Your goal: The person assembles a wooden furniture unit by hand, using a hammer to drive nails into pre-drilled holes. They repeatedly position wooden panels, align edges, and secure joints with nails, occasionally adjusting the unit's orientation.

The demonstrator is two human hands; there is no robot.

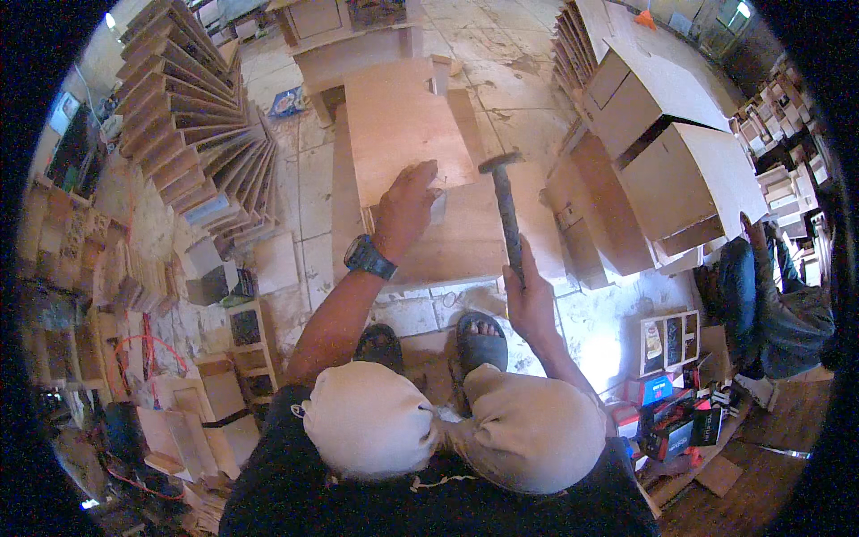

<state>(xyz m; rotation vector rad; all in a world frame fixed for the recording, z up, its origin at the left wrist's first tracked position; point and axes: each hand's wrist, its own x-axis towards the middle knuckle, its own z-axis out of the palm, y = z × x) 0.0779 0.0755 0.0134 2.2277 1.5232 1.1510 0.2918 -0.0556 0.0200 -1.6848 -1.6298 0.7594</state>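
Note:
My right hand [531, 300] grips a hammer [507, 210] by the lower end of its dark handle. The hammer head points away from me, just right of a wooden panel [398, 121]. My left hand [407, 210], below a black wristwatch [369, 258], lies over the near right part of that panel. Its fingers are bent and close to the thumb near the panel's edge; what they pinch, if anything, is too small to make out. The panel lies on a low wooden box or board [456, 251] in front of my sandalled feet.
Fanned wooden pieces [201, 134] stand at the left. Wooden boxes [676, 183] are stacked at the right, where another person's legs [738, 282] show. Small coloured cartons [671, 434] lie lower right. A wooden cabinet [358, 58] stands beyond the panel.

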